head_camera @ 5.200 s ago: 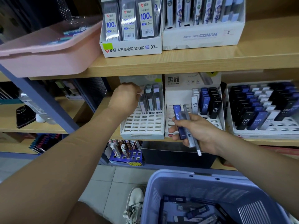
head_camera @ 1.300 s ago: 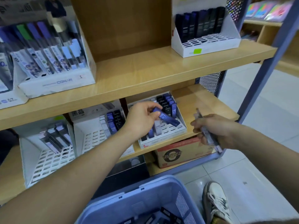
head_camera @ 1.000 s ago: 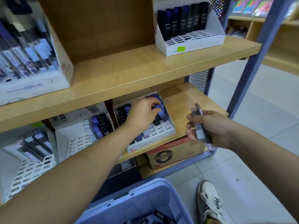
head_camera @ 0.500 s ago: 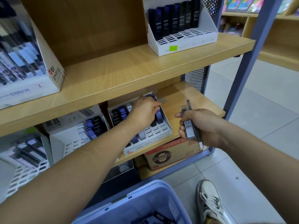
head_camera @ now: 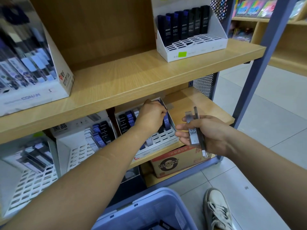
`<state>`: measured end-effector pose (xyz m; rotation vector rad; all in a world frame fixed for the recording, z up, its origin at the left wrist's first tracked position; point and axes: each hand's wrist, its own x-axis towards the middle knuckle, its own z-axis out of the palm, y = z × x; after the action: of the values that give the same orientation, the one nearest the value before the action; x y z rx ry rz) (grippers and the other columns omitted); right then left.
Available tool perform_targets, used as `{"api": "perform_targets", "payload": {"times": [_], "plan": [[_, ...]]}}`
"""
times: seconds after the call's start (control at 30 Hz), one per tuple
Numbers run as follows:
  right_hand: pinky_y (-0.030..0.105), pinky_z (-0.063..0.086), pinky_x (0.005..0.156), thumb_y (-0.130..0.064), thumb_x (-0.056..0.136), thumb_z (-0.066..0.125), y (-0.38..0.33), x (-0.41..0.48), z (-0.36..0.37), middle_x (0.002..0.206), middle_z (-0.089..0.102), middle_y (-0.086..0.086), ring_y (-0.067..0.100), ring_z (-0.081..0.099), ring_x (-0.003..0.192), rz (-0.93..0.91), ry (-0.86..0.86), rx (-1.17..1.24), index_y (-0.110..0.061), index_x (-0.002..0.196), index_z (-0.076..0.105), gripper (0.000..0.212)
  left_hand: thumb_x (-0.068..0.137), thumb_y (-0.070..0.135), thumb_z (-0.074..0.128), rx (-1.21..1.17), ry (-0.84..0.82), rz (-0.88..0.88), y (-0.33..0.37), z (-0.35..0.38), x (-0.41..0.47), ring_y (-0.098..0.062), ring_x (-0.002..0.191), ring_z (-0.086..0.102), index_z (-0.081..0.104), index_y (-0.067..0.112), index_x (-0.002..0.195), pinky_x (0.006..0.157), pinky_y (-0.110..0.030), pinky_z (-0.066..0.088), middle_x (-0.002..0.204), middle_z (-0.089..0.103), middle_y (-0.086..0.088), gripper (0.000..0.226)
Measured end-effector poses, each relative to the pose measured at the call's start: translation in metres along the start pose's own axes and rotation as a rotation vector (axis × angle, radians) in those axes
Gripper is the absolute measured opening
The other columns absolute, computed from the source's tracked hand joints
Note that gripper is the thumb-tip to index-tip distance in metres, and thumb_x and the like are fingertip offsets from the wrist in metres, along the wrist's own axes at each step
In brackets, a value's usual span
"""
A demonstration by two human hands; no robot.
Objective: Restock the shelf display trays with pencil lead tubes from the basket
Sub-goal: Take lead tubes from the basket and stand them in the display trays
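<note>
Left hand apparently pinched a blue tube into the tray, where misalignment could jam it, while right hand gripped spare tubes.

Wooden shelves carry white display trays; a cardboard box sits lowest.

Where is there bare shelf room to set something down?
Upper shelf: bare wood between the Conan display box and the white 0.5 lead tray. Lower shelf: bare strip between the rightmost tray and the perforated panel. Leftward, trays crowd together.
</note>
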<state>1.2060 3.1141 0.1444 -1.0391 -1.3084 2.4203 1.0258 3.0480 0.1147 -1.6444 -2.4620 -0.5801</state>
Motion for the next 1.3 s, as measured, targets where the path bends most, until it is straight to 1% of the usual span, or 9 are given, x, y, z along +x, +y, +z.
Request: {"api": "perform_targets", "payload": {"times": [0.13, 0.3, 0.43, 0.53, 0.67, 0.77, 0.87, 1.03, 1.3], "plan": [[0.037, 0.062, 0.059, 0.002, 0.097, 0.051, 0.002, 0.000, 0.008, 0.084, 0.071, 0.019, 0.026, 0.073, 0.070, -0.003, -0.005, 0.015, -0.001, 0.110, 0.058, 0.015, 0.094, 0.014, 0.053, -0.298, 0.098, -0.190, 0.020, -0.017, -0.022, -0.014, 0.092, 0.059, 0.071, 0.017, 0.106, 0.084, -0.023, 0.043, 0.104, 0.067, 0.001, 0.021], [0.044, 0.057, 0.086, -0.005, 0.093, 0.060, 0.011, 0.003, 0.032, 0.107, 0.070, 0.023, 0.029, 0.068, 0.087, -0.044, -0.024, -0.037, 0.002, 0.118, 0.061, 0.026, 0.091, 0.027, 0.061, -0.919, -0.140, -0.525, 0.044, -0.045, -0.085, -0.012, 0.070, 0.064, 0.055, 0.025, 0.111, 0.063, -0.027, 0.055, 0.093, 0.068, -0.001, 0.021], [0.035, 0.058, 0.068, -0.006, 0.093, 0.062, 0.026, 0.004, 0.058, 0.086, 0.073, 0.012, 0.023, 0.068, 0.071, -0.028, -0.095, -0.059, -0.008, 0.102, 0.066, 0.010, 0.083, 0.014, 0.071, -1.143, -0.114, -0.679, 0.029, -0.061, -0.116, -0.017, 0.066, 0.068, 0.049, 0.016, 0.114, 0.060, -0.025, 0.057, 0.094, 0.071, -0.011, 0.037], [0.035, 0.055, 0.067, -0.010, 0.094, 0.061, 0.037, 0.006, 0.077, 0.086, 0.073, 0.011, 0.022, 0.066, 0.074, -0.004, -0.129, -0.103, -0.013, 0.097, 0.066, 0.006, 0.086, 0.006, 0.067, -1.079, -0.126, -0.675, 0.013, -0.078, -0.131, -0.017, 0.066, 0.069, 0.058, 0.012, 0.110, 0.062, -0.025, 0.058, 0.090, 0.072, -0.012, 0.027], [0.021, 0.044, 0.041, -0.011, 0.091, 0.065, 0.040, 0.010, 0.091, 0.077, 0.069, 0.005, 0.012, 0.059, 0.058, -0.023, -0.058, -0.186, -0.018, 0.086, 0.064, 0.009, 0.093, 0.005, 0.056, -0.925, -0.126, -0.632, -0.014, -0.097, -0.151, -0.014, 0.068, 0.069, 0.068, 0.016, 0.103, 0.068, -0.025, 0.057, 0.084, 0.070, -0.006, 0.019], [0.018, 0.039, 0.040, -0.014, 0.091, 0.067, 0.046, 0.011, 0.100, 0.075, 0.066, 0.001, 0.012, 0.058, 0.064, -0.065, -0.132, -0.442, -0.017, 0.087, 0.065, 0.005, 0.095, 0.004, 0.053, -0.901, -0.046, -0.645, -0.036, -0.105, -0.164, -0.012, 0.065, 0.067, 0.071, 0.015, 0.097, 0.068, -0.023, 0.056, 0.070, 0.068, -0.002, 0.022], [0.017, 0.036, 0.040, -0.020, 0.094, 0.063, 0.056, 0.007, 0.115, 0.071, 0.072, 0.004, 0.019, 0.064, 0.068, -0.012, -0.254, -0.630, -0.014, 0.095, 0.063, 0.006, 0.094, 0.002, 0.054, -0.920, 0.032, -0.687, -0.053, -0.107, -0.175, -0.013, 0.066, 0.066, 0.070, 0.011, 0.095, 0.071, -0.026, 0.056, 0.072, 0.068, -0.006, 0.019], [0.014, 0.033, 0.037, -0.024, 0.097, 0.060, 0.064, 0.007, 0.137, 0.080, 0.075, 0.008, 0.012, 0.063, 0.055, 0.061, -0.300, -0.659, -0.014, 0.099, 0.061, 0.010, 0.090, -0.002, 0.058, -1.018, 0.095, -0.754, -0.070, -0.112, -0.183, -0.015, 0.065, 0.068, 0.065, 0.005, 0.102, 0.064, -0.021, 0.057, 0.082, 0.068, -0.014, 0.015], [0.014, 0.038, 0.040, -0.019, 0.097, 0.059, 0.076, 0.013, 0.163, 0.091, 0.076, 0.013, 0.016, 0.069, 0.065, 0.118, -0.344, -0.562, -0.013, 0.095, 0.063, 0.007, 0.078, -0.010, 0.067, -1.200, 0.042, -0.795, -0.102, -0.133, -0.198, -0.019, 0.071, 0.070, 0.069, 0.007, 0.094, 0.063, -0.020, 0.057, 0.076, 0.071, -0.009, 0.023]]}}
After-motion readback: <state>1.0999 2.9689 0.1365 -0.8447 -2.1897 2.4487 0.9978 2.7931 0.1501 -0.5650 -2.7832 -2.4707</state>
